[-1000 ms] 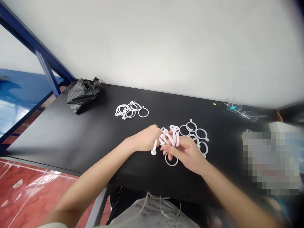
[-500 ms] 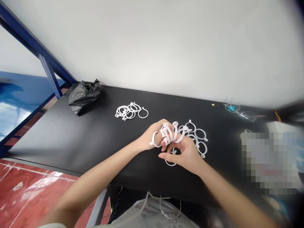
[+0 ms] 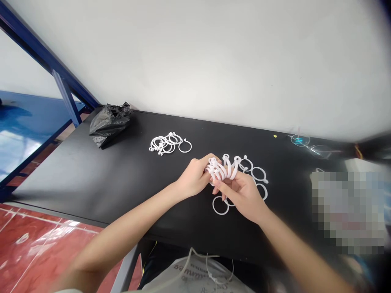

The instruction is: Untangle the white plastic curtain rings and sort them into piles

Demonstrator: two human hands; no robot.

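Several white plastic curtain rings (image 3: 224, 171) with small eyelets form a bunch between my two hands, just above the table. My left hand (image 3: 192, 178) is closed at the left end of the bunch, its fingertips partly hidden behind the rings. From the right, my right hand (image 3: 247, 197) grips the same bunch, with the thumb pressed on the lower front of the rings. Some rings appear to loop around fingers, but I cannot tell which. More loose rings (image 3: 259, 174) lie flat behind and beside my right hand, and one ring (image 3: 220, 214) lies below it.
A second pile of white rings (image 3: 180, 138) lies farther back on the black table (image 3: 128, 175). A crumpled black plastic bag (image 3: 111, 120) sits at the back left. Glasses (image 3: 301, 139) rest near the wall at the right, behind a blurred pale package (image 3: 348, 211).
My right thumb has moved up onto the bunch. A ring that hung apart at my left thumb is now in with the others, and the bunch is packed closer.
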